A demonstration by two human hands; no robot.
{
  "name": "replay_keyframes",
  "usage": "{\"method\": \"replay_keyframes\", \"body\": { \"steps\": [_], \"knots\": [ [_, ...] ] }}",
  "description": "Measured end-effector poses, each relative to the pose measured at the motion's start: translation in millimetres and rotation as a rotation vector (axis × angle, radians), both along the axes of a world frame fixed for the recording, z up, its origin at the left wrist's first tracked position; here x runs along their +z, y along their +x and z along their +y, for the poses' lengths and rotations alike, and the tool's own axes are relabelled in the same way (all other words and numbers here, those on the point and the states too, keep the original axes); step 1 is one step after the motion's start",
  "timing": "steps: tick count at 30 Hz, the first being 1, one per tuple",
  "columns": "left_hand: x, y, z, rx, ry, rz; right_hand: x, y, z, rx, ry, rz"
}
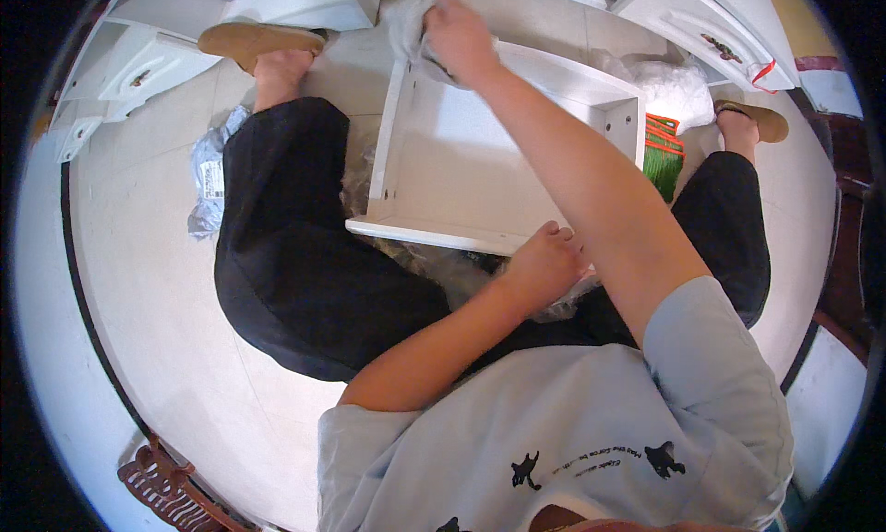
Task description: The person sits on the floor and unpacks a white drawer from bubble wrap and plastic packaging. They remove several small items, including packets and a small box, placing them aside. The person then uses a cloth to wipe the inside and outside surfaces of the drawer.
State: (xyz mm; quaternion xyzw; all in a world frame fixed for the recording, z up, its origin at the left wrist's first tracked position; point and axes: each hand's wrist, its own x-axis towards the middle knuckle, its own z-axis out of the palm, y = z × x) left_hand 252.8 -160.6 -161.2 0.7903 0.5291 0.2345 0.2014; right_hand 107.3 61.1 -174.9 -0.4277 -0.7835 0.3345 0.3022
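Note:
A white wooden drawer [477, 165] lies open side up between my legs. My right hand [460, 40] reaches over its far left corner and grips a crumpled translucent plastic bag [408, 27], part of which hangs over the corner. At the drawer's near edge, my left hand [550, 265] has its fingers curled over the top of the panel, right of the middle. My right forearm crosses above the drawer's right part and hides some of its inside. Crumpled clear plastic [464, 279] lies under and in front of the near panel.
Green packets with orange edges [664, 158] and a white plastic bundle [671, 92] lie right of the drawer. A grey plastic package [211, 175] is beside my left leg. White cabinets with drawer fronts [720, 44] stand beyond. A brown slatted object [173, 490] is at lower left.

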Motion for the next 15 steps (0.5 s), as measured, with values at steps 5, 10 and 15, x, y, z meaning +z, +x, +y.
{"method": "replay_keyframes", "body": {
  "steps": [5,10,15],
  "knots": [
    [30,-10,7,0.106,0.005,-0.231,43,53,0,0.073,-1.181,0.963],
    [50,-62,8,0.614,-0.53,-1.336,43,103,4,0.621,-1.501,1.215],
    [80,-94,21,0.734,-0.471,-1.94,60,104,-27,0.466,-1.38,1.064]
  ]
}}
